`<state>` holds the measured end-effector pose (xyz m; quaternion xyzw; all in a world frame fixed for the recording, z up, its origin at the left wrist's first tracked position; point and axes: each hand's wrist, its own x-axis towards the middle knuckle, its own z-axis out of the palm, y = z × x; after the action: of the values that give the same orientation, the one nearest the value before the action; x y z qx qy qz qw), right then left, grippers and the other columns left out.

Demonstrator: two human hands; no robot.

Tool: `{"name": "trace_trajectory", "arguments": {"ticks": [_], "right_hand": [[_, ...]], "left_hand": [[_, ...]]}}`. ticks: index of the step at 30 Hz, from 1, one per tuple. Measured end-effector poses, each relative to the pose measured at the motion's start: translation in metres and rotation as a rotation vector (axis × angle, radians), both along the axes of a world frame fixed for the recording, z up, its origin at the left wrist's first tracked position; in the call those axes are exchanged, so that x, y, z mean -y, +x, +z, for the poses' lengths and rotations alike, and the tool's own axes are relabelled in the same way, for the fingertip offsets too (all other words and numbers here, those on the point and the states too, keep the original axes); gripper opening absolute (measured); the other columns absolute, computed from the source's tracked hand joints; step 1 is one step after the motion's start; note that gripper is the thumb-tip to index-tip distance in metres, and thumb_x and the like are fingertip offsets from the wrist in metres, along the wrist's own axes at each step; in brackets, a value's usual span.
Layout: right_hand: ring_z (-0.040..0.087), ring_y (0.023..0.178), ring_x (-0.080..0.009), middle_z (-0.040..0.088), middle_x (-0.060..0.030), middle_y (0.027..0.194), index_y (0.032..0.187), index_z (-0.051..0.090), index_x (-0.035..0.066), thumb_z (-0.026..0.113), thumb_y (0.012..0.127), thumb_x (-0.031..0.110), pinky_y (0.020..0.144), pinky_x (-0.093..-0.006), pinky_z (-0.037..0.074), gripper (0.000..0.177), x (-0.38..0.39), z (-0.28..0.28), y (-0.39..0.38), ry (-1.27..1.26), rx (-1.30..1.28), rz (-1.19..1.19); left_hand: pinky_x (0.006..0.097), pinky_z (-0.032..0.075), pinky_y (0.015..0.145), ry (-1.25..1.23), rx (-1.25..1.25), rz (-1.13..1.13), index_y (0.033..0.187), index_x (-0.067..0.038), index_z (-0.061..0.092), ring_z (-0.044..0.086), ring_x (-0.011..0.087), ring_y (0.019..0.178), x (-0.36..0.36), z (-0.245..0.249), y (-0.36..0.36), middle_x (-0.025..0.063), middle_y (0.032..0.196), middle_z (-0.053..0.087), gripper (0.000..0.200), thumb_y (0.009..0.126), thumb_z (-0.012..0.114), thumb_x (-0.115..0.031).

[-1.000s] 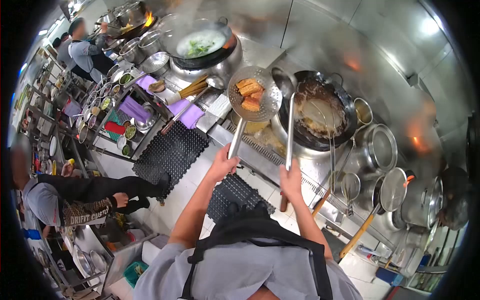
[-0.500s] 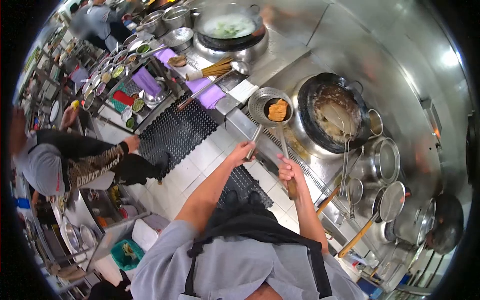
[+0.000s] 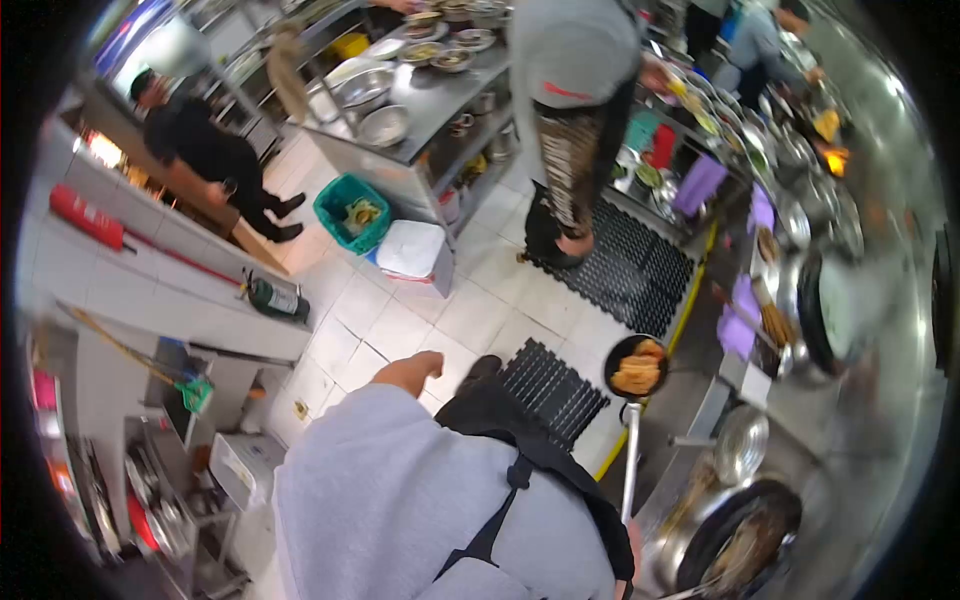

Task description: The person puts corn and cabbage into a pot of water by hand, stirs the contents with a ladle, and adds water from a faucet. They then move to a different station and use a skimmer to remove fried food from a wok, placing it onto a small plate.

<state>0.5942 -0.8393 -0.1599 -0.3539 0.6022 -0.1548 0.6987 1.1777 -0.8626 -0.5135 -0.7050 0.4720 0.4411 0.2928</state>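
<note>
My left hand (image 3: 412,373) is over the tiled floor in front of my body, its fingers curled and nothing visible in them. A ladle (image 3: 630,470) extends out from my right side, its dark round bowl full of golden-brown fried pieces (image 3: 637,372). Only a sliver of my right hand (image 3: 634,548) shows at the handle's lower end; the rest is behind my apron. A perforated strainer (image 3: 741,447) rests on the stove edge, beside a black wok (image 3: 740,540) with brown contents.
A co-worker (image 3: 575,110) stands ahead on a black rubber mat (image 3: 625,265). A green bin (image 3: 352,213) and a white-lidded box (image 3: 412,250) are by the steel table (image 3: 400,140). Another person (image 3: 210,150) is at the left, near a fire extinguisher (image 3: 275,297).
My view and body have turned left, away from the stove. My left hand has let go of the strainer, now on the stove edge. The fried pieces are now in the ladle.
</note>
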Motion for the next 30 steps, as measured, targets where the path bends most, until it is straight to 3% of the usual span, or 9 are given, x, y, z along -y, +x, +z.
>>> {"name": "trace_trajectory", "arguments": {"ticks": [2,5,6,9,16,20,25,28,30], "right_hand": [[0.035,0.044,-0.0035,0.044,0.0041,0.061,0.131,0.048,-0.001,0.061,0.082,0.021,0.041,-0.0196,0.027,0.055,0.037,-0.041,0.038,-0.046,0.021,0.153],[0.038,0.043,-0.0037,0.043,0.0039,0.063,0.127,0.051,0.002,0.061,0.088,0.017,0.04,-0.02,0.032,0.043,0.107,-0.055,0.119,0.228,0.323,0.226],[0.042,0.044,-0.0048,0.044,0.0021,0.063,0.125,0.053,0.003,0.063,0.092,0.018,0.041,-0.0211,0.035,0.037,0.138,-0.054,0.154,0.316,0.441,0.303],[0.029,0.036,-0.0015,0.035,0.0055,0.06,0.126,0.048,0.003,0.062,0.092,0.021,0.032,-0.0192,0.025,0.041,0.201,-0.054,0.279,0.343,0.605,0.4],[0.032,0.037,-0.0044,0.035,0.0047,0.061,0.131,0.044,0.007,0.052,0.098,0.01,0.032,-0.0231,0.028,0.034,0.344,-0.021,0.607,0.239,0.77,0.566],[0.035,0.036,-0.0099,0.038,0.0016,0.058,0.121,0.047,0.004,0.053,0.091,0.006,0.033,-0.0294,0.03,0.031,0.393,-0.02,0.782,-0.15,0.574,0.648],[0.047,0.039,-0.0139,0.054,-0.0063,0.064,0.106,0.056,0.001,0.057,0.086,0.009,0.036,-0.0311,0.038,0.021,0.42,-0.058,0.899,-0.559,0.312,0.735],[0.062,0.051,-0.0237,0.065,-0.0165,0.074,0.099,0.06,-0.001,0.06,0.082,0.012,0.047,-0.0394,0.049,0.021,0.436,-0.096,0.941,-0.987,-0.047,0.751],[0.068,0.066,-0.0297,0.068,-0.0205,0.083,0.101,0.061,-0.001,0.06,0.082,0.012,0.063,-0.0441,0.053,0.024,0.442,-0.114,0.949,-1.25,-0.066,0.644]], "left_hand": [[0.0468,0.056,0.06,0.04,-0.123,0.449,0.102,0.002,0.068,0.072,0.0293,0.07,-0.04,0.007,0.027,0.0186,0.095,0.071,0.029,0.085,0.065,-0.022],[0.0416,0.054,0.052,-0.016,-0.359,0.877,0.106,-0.002,0.064,0.071,0.0249,0.066,-0.069,0.002,0.05,0.0136,0.084,0.068,0.026,0.087,0.063,-0.02],[0.0416,0.054,0.053,-0.117,-0.407,0.934,0.101,-0.003,0.065,0.071,0.0236,0.065,-0.079,-0.002,0.058,0.0115,0.08,0.068,0.025,0.084,0.065,-0.022],[0.0407,0.053,0.051,-0.278,-0.527,1.102,0.097,-0.005,0.068,0.07,0.0217,0.063,-0.102,-0.017,0.078,0.0083,0.078,0.068,0.025,0.08,0.066,-0.023],[0.0304,0.049,0.045,-0.46,-0.441,1.581,0.12,0.001,0.059,0.071,0.0211,0.064,-0.146,-0.002,0.177,0.0128,0.086,0.069,0.041,0.083,0.064,-0.016],[0.0302,0.05,0.046,-0.7,-0.441,1.87,0.121,0.004,0.057,0.071,0.0233,0.066,-0.193,0.01,0.223,0.0141,0.085,0.068,0.042,0.083,0.064,-0.012],[0.0318,0.051,0.046,-0.696,-0.331,2.032,0.12,0.005,0.056,0.071,0.0246,0.065,-0.246,0.013,0.234,0.0152,0.083,0.067,0.043,0.082,0.065,-0.012],[0.0342,0.051,0.045,-0.603,-0.317,2.042,0.118,0.003,0.057,0.071,0.0257,0.064,-0.275,0.002,0.218,0.0149,0.081,0.068,0.042,0.081,0.067,-0.014],[0.0358,0.051,0.045,-0.509,-0.34,2.018,0.117,0.001,0.058,0.071,0.0265,0.064,-0.287,-0.004,0.206,0.0147,0.079,0.068,0.041,0.081,0.068,-0.015]]}}
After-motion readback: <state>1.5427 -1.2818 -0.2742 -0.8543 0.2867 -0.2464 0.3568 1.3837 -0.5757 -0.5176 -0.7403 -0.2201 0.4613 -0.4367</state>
